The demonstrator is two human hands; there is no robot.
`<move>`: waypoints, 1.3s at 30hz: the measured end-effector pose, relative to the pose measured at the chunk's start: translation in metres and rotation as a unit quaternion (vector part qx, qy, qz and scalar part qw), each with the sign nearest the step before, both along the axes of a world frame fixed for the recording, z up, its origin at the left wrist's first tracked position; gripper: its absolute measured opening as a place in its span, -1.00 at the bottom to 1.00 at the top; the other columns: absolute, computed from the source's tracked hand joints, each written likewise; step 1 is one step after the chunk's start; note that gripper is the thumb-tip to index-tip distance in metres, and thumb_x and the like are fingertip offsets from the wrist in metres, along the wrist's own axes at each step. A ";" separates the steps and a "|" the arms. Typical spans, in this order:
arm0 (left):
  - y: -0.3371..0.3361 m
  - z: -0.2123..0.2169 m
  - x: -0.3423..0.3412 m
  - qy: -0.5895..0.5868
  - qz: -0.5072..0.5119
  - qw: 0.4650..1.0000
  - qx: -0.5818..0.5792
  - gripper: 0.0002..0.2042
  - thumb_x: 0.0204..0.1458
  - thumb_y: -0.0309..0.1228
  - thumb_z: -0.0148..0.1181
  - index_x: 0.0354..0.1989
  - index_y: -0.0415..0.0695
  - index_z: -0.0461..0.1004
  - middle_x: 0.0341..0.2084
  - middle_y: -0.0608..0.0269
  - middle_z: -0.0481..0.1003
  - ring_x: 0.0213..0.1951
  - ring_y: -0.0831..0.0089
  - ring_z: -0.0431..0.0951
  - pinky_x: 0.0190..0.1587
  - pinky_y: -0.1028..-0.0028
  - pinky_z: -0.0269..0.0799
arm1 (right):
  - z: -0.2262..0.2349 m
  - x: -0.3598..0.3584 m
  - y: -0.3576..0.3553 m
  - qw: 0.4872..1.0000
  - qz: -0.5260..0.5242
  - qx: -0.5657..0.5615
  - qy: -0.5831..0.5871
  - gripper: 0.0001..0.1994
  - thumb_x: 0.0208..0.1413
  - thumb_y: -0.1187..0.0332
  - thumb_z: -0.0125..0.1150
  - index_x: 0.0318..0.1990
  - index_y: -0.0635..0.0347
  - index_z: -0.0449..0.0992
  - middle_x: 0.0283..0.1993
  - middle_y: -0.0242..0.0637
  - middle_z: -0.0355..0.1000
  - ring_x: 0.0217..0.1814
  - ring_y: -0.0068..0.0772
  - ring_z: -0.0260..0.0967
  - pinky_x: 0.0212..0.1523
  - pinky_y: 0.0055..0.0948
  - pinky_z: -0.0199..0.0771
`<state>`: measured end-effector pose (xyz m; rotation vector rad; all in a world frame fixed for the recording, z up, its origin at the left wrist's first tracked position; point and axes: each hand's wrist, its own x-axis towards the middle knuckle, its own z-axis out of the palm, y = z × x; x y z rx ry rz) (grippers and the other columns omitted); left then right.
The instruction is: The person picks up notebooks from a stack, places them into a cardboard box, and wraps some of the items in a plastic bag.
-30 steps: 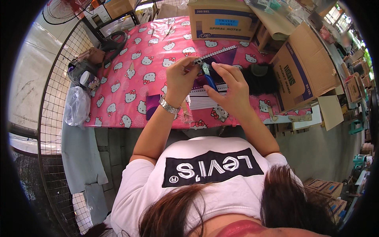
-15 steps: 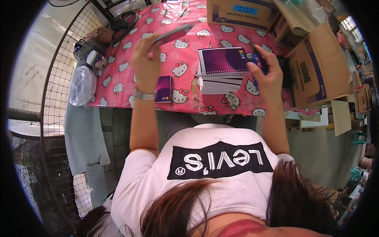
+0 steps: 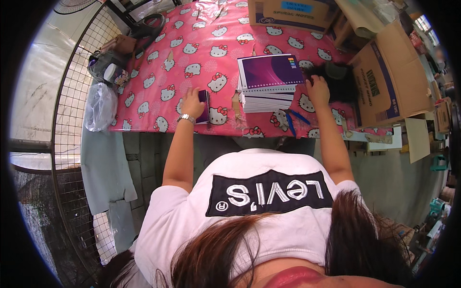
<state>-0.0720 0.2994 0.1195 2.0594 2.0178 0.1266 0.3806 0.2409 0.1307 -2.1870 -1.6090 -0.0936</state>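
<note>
A small purple spiral notebook (image 3: 204, 106) lies near the table's front edge, with my left hand (image 3: 193, 102) curled over its left side. To the right stands a stack of punched notebook leaves (image 3: 269, 100), topped by a purple cover (image 3: 271, 71) with a row of holes along its near edge. My right hand (image 3: 319, 91) is at the right side of this stack, fingers apart and holding nothing; whether the fingertips touch it I cannot tell. Blue-handled pliers (image 3: 296, 120) rest on the table just in front of the stack.
A pink patterned cloth (image 3: 168, 72) covers the table. Cardboard boxes (image 3: 293, 17) stand at the back, and an open carton (image 3: 391, 79) on the right. A dark tangled heap (image 3: 336, 79) lies beside it. At the left edge are a jar (image 3: 114, 73) and a clear plastic bag (image 3: 100, 108).
My left hand came down from above the table with the thin dark notebook it held, onto the small notebook's place. My right hand let go of the pliers, now on the table.
</note>
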 end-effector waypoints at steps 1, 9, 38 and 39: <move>-0.009 -0.003 -0.006 0.002 0.040 0.999 0.006 -0.37 -0.03 -0.28 0.20 0.28 0.02 0.19 0.31 0.03 0.16 0.33 0.03 0.12 0.26 -0.10 0.13 | -0.005 0.005 0.006 0.998 -0.010 0.026 -0.050 -0.71 0.08 0.16 0.21 -0.24 0.23 0.52 -0.18 -0.10 0.43 -0.05 -0.04 0.43 -0.06 -0.15 0.50; -0.019 -0.021 -0.031 -0.098 -0.002 0.995 0.022 -0.45 0.10 -0.30 0.15 0.30 -0.03 0.22 0.28 -0.20 0.13 0.25 -0.10 0.23 0.28 0.16 0.19 | -0.018 0.015 0.023 0.985 -0.027 -0.160 -0.062 -0.77 0.14 0.22 0.12 -0.24 0.21 0.51 -0.23 -0.06 0.49 -0.15 0.00 0.50 -0.16 -0.14 0.54; -0.011 0.248 0.176 -0.145 -0.396 0.885 0.200 -0.81 -0.01 -0.32 0.19 -0.37 -0.20 0.55 -0.51 -0.06 0.55 -0.41 0.05 0.57 -0.34 0.20 0.47 | 0.163 -0.073 -0.053 0.846 0.205 0.131 0.475 -0.75 0.09 0.38 0.20 -0.06 0.19 0.50 -0.37 -0.47 0.46 -0.50 -0.75 0.25 -0.51 -0.68 0.27; -0.012 0.255 0.179 -0.198 -0.351 0.887 0.223 -0.82 -0.01 -0.34 0.17 -0.39 -0.22 0.53 -0.53 -0.08 0.52 -0.43 0.04 0.56 -0.37 0.20 0.45 | 0.164 -0.082 -0.054 0.881 0.209 0.167 0.391 -0.73 0.08 0.34 0.25 -0.06 0.19 0.50 -0.37 -0.47 0.46 -0.50 -0.76 0.25 -0.51 -0.69 0.27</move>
